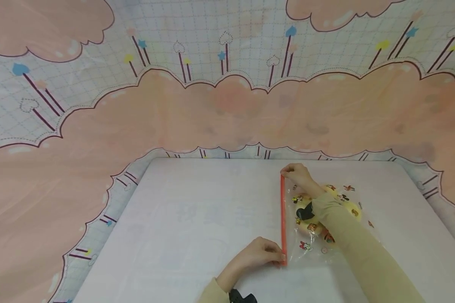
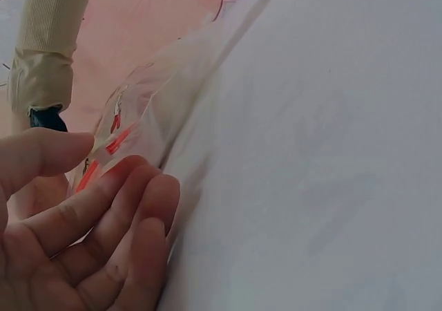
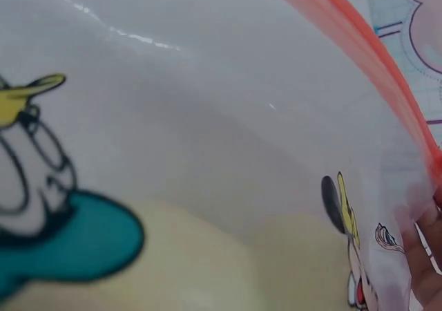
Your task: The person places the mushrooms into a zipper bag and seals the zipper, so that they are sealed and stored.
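Left grip: my left hand [image 1: 258,255] pinches the near end of the red zip strip [image 1: 283,219], thumb and fingers curled onto it. In the left wrist view my fingers [image 2: 103,214] press against the clear plastic just where the strip ends.

Right grip: my right hand [image 1: 298,176] pinches the far end of the same strip, fingers curled over its top corner. In the right wrist view only a fingertip [image 3: 427,269] shows behind the plastic at the lower right edge.

Bag: a clear plastic zip bag [image 1: 327,248] printed with small cartoon figures lies flat on the bench, on its right half. The red strip forms its left edge and runs straight from one hand to the other. My right forearm, in a beige sleeve [image 1: 358,248], lies across the bag.

Contents: pale yellow rounded pieces [image 1: 354,209] with a black patch sit inside the bag, partly hidden under my sleeve. I cannot tell exactly what they are.

Bench: a plain white surface [image 1: 197,219].

Room: a cloth backdrop [image 1: 227,109] printed with pink scalloped clouds, a pale grid, and small hearts and stars on sticks surrounds the bench on the left, far and right sides.
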`<action>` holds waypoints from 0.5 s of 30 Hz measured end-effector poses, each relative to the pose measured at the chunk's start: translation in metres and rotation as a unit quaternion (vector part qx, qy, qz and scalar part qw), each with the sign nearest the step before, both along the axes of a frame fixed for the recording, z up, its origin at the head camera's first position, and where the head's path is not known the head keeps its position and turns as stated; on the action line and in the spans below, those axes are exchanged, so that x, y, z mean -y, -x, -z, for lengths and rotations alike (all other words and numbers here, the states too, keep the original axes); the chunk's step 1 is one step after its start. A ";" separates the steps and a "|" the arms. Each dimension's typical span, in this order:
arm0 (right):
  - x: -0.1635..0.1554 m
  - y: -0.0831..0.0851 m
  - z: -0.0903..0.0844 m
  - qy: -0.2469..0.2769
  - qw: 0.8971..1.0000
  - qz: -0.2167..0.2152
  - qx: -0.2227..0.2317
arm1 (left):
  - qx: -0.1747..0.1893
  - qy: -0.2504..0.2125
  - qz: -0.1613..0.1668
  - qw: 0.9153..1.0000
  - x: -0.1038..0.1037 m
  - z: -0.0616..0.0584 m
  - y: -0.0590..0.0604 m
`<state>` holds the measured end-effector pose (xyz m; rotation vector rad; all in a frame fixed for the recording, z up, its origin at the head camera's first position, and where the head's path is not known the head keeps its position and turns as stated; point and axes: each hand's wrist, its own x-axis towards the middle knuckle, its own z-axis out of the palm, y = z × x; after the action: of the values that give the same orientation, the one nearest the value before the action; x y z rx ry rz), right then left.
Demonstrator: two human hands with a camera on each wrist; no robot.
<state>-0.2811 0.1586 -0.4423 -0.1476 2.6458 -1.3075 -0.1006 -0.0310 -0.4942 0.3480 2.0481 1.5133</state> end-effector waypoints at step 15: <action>-0.010 -0.012 -0.016 -0.013 0.999 -0.034 -0.018 | -0.060 0.057 -0.018 0.996 0.038 -0.011 0.023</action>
<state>-0.2695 0.1685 -0.4259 -0.2568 2.6619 -1.2591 -0.1240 -0.0686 -0.4831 0.3657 2.2360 1.4190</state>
